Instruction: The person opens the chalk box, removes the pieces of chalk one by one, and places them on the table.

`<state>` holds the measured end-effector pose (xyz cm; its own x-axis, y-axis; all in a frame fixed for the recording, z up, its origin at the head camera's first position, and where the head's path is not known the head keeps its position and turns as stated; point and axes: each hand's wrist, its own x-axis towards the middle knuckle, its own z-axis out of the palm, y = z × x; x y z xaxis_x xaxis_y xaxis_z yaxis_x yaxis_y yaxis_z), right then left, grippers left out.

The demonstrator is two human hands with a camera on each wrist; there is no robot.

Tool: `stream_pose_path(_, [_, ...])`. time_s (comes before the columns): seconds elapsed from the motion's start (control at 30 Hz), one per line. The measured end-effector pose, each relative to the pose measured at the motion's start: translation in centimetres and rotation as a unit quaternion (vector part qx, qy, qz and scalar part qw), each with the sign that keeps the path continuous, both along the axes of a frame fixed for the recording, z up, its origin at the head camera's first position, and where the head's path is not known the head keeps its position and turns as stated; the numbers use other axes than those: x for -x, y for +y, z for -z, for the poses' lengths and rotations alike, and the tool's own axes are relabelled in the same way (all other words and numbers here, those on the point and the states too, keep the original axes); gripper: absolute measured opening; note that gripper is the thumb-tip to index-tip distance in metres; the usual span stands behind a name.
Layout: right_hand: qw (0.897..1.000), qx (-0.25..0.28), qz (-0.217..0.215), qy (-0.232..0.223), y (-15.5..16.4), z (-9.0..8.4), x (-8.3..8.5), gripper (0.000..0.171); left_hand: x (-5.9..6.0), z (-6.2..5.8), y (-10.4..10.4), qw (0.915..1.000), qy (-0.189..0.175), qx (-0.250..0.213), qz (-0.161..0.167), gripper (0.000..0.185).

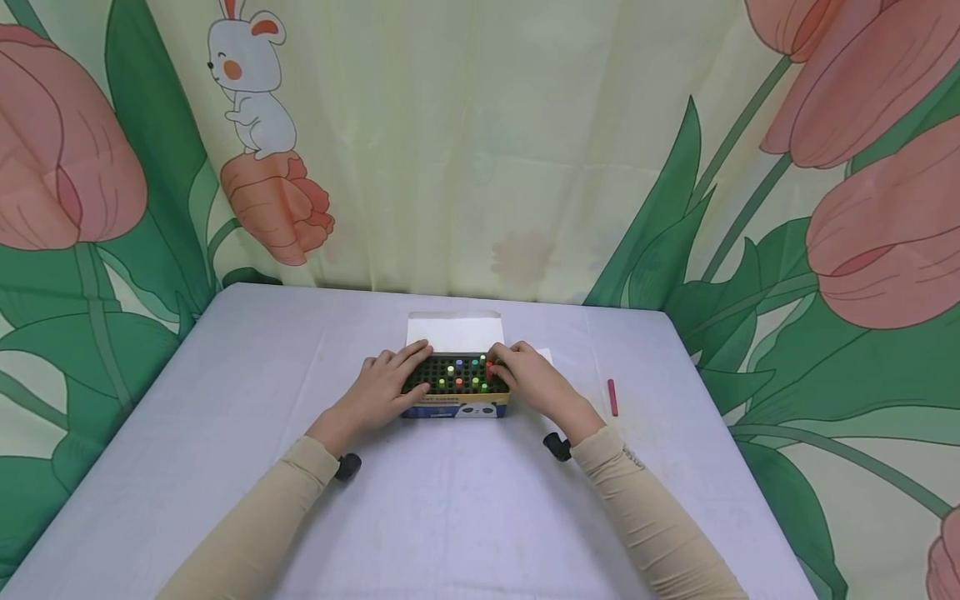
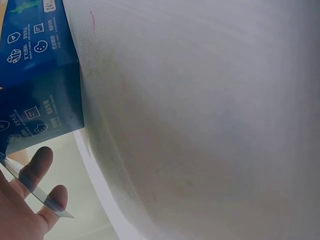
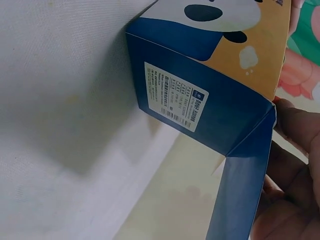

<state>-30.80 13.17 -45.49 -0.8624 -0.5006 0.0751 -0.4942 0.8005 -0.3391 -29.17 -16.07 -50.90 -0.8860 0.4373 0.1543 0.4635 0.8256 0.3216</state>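
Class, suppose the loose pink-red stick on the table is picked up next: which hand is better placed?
Probably the right hand: it is at the right end of the box, nearer the pink-red stick on that side. The left hand rests on the left end, farther away.

Reading "24" on a white tag [image 2: 49, 5] of the blue box [image 2: 47, 77]. Noting Chinese characters beside palette [image 2: 41, 46] and shield [image 2: 14, 37] icons, too small for transcribing. Observing a white label [image 3: 176, 97] on the box's end, bearing a barcode and illegible fine print. Also finding unreadable lettering on the yellow band [image 1: 450, 398] and right sleeve [image 1: 652, 517].
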Motion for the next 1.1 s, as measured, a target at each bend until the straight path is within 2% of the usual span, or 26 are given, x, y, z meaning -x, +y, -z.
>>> stream_pose_path(0.3, [1.0, 0.005, 0.016, -0.003, -0.14, 0.06, 0.2, 0.017, 0.02, -0.02, 0.07, 1.0, -0.002, -0.006, 0.001, 0.07])
stream_pose_path(0.5, [1.0, 0.017, 0.02, 0.003, -0.07, 0.21, 0.19, 0.019, 0.13, 0.25, 0.06, 1.0, 0.009, -0.001, 0.001, 0.071])
stream_pose_path(0.7, [0.999, 0.035, 0.037, -0.014, -0.05, 0.24, 0.28, 0.023, 0.22, 0.46, 0.05, 0.9999, 0.013, 0.002, 0.001, 0.071])
stream_pose_path(0.87, [0.994, 0.082, 0.056, -0.035, -0.12, 0.1, 0.17, 0.026, 0.32, 0.56, 0.06, 0.9999, 0.011, 0.002, 0.001, 0.071])
stream_pose_path(0.97, [0.991, 0.117, 0.063, -0.034, -0.15, -0.07, 0.02, 0.026, 0.32, 0.56, 0.04, 0.9999, 0.013, 0.0, 0.0, 0.071])
stream_pose_path(1.1, [0.988, 0.137, 0.071, -0.022, -0.04, -0.21, 0.08, 0.025, 0.41, 0.62, -0.04, 0.9999, 0.014, 0.0, -0.001, 0.071])
